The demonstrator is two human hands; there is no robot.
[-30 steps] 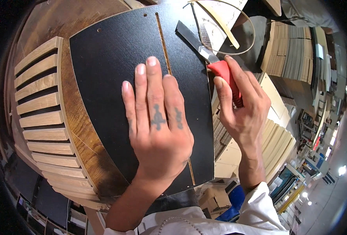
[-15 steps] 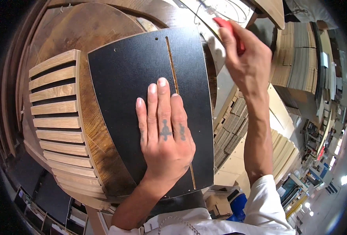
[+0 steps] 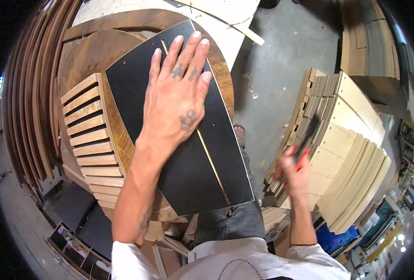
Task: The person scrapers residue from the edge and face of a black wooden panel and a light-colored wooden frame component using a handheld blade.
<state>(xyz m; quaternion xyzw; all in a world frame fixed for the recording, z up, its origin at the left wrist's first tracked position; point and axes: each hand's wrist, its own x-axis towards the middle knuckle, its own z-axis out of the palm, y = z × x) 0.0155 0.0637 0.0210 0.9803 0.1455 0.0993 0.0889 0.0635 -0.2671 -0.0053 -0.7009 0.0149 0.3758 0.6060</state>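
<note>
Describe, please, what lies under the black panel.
Brown wood shows beyond the left and right edges of the panel and seems to run beneath it. The part directly under it is covered, so I cannot say what else, if anything, is there.

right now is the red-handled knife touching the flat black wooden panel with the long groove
Apart: the head view shows the red-handled knife, blurred in the right hand, to the right of the black panel, with grey floor between.

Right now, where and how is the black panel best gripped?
Probably hold the black panel by its near right corner, coming from the right, pinching top and underside: thin and flat, it seems to overhang the brown surface there.
</note>
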